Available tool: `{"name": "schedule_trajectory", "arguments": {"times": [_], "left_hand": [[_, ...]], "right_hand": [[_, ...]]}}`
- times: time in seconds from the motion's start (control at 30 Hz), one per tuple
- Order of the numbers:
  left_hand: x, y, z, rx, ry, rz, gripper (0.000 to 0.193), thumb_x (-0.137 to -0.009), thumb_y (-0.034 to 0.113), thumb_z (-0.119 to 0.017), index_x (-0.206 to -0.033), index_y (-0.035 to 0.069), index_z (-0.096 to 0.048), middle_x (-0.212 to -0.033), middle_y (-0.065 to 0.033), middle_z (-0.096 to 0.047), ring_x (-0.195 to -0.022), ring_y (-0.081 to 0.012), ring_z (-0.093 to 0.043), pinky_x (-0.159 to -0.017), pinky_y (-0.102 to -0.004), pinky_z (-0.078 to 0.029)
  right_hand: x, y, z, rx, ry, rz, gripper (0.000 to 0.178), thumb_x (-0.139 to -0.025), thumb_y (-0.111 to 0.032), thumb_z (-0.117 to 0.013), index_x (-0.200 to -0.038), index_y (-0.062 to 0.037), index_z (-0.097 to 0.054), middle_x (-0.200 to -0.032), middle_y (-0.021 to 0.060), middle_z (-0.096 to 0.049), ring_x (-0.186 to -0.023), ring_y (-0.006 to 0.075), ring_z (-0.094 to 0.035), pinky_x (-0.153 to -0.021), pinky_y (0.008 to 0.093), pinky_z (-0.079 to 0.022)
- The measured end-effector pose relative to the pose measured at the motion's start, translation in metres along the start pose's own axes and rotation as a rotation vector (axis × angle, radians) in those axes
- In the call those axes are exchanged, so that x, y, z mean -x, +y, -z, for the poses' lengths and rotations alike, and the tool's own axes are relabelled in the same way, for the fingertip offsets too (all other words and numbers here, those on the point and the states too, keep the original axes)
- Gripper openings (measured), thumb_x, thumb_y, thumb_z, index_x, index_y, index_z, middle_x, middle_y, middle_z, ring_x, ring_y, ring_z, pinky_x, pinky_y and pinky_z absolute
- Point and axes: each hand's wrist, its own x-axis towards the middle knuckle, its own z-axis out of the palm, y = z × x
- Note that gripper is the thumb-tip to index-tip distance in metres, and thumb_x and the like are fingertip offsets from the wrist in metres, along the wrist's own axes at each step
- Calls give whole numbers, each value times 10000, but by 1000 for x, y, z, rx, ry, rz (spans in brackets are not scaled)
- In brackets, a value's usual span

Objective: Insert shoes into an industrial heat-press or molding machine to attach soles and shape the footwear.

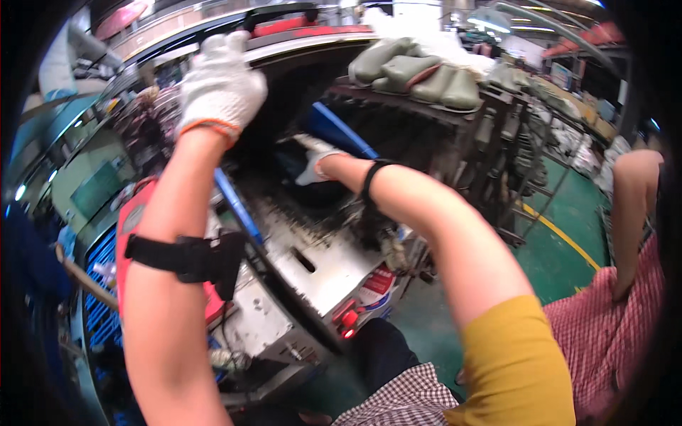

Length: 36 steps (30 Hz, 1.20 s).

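My left hand, in a white knit glove with an orange cuff, is raised at the upper left. Its fingers curl at the edge of the machine's dark raised hood. My right hand, also gloved, reaches inside beneath that hood. Fingers and thumb spread around a black rounded piece, whose kind is lost in shadow. Below it lies the machine's white, black-smeared bed with an oblong slot. Blue bars flank the opening, one blue bar on the left and a wider blue bar on the right.
Several olive-green boots lie on a rack at the upper right. Glowing red button on the machine's front. A red casing stands left. Another person in a red checked garment is close by at right, over green floor with a yellow line.
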Motion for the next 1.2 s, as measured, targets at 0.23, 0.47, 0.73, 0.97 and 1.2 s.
{"name": "schedule_trajectory", "arguments": {"times": [0.23, 0.47, 0.73, 0.97, 1.2], "left_hand": [[24, -61, 2, 29, 21, 36, 573, -895, 166, -671, -1449, 130, -531, -1416, -243, -557, -1310, -433, -573, -1111, -489, -484], [23, -39, 28, 12, -126, 6, 744, -930, 320, -658, -1596, 122, -390, -1642, -240, -382, -1477, -443, -433, -1206, -480, -404], [144, -42, 112, 991, -449, 573, 925, -1029, 519, -585, -1648, -67, -226, -1710, -240, -298, -1589, -304, -292, -1281, -375, -230], [277, -6, 167, 1897, -209, 978, 666, -1111, 410, -521, -1618, 17, -342, -1554, -110, -520, -1423, -219, -498, -1162, -374, -423], [376, 29, 218, 1555, -187, 1000, 634, -1013, 79, -521, -1610, -56, -358, -1618, -160, -455, -1497, -236, -434, -1262, -356, -290]], "right_hand": [[44, -126, -107, 925, -24, -349, 996, -787, -681, -697, -1622, -199, -447, -1742, 118, -281, -1570, 337, -333, -1257, 464, -337], [109, -168, -65, -65, 132, -470, 571, -899, -517, -737, -1250, -69, -695, -1075, 94, -748, -967, 229, -725, -907, 438, -589], [278, -192, -109, -885, -201, -96, 533, -1082, -289, -527, -1541, -25, -470, -1388, 174, -675, -1059, 226, -771, -871, 351, -661], [374, -113, -216, -1594, -815, -226, 748, -1077, -534, -412, -1662, -84, -292, -1560, 359, -446, -1346, 562, -539, -1110, 682, -462], [436, -18, -320, -1966, -818, -548, 794, -1091, -570, -401, -1659, -31, -274, -1557, 399, -418, -1340, 607, -519, -1069, 684, -494]]}}
